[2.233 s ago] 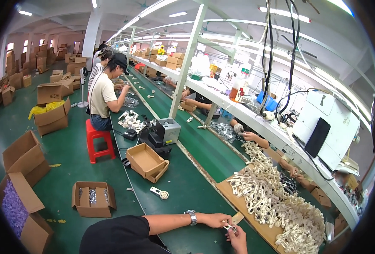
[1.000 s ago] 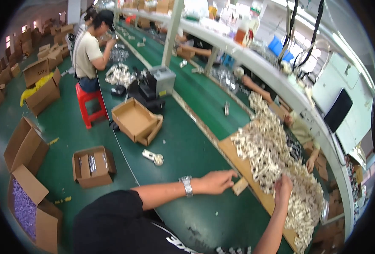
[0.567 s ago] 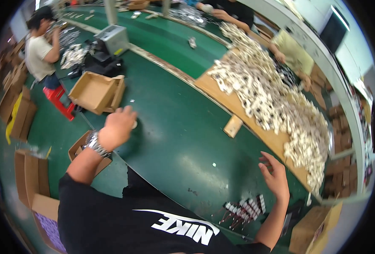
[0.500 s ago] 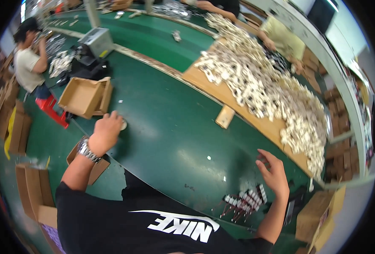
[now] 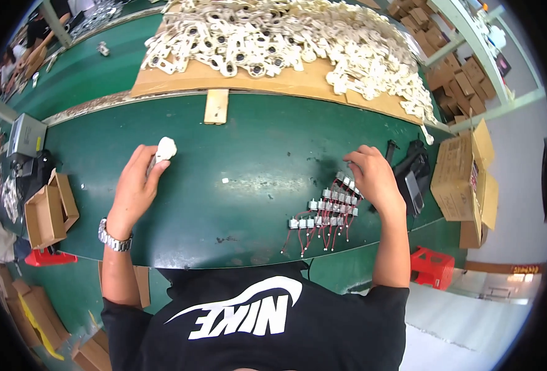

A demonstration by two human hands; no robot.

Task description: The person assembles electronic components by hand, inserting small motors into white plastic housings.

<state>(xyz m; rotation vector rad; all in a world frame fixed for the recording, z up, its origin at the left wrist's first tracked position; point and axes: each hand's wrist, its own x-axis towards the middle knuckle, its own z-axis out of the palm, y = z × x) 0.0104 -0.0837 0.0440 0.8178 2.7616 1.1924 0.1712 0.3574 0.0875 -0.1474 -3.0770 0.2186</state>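
Observation:
My left hand, with a metal watch on its wrist, grips a white plastic housing with a rounded end, held between thumb and fingers above the table's left part. To the right, my right hand is bent at the far end of a group of small motors. Its thumb and fingertips come together there; whatever they pinch is too small to make out. The silvery motors stand in slanting rows, their red and dark wires trailing toward me with small white connectors at the ends.
Many white plastic housings lie heaped on a cardboard sheet at the back. A small tan block juts out from it. Left stands an opened cardboard box; right are a black bag and a larger carton. Other people work far left.
My view has swung to the right. My left hand has come away from the box side, raising the white housing. My right hand has reached the motors, its fingers drawn together.

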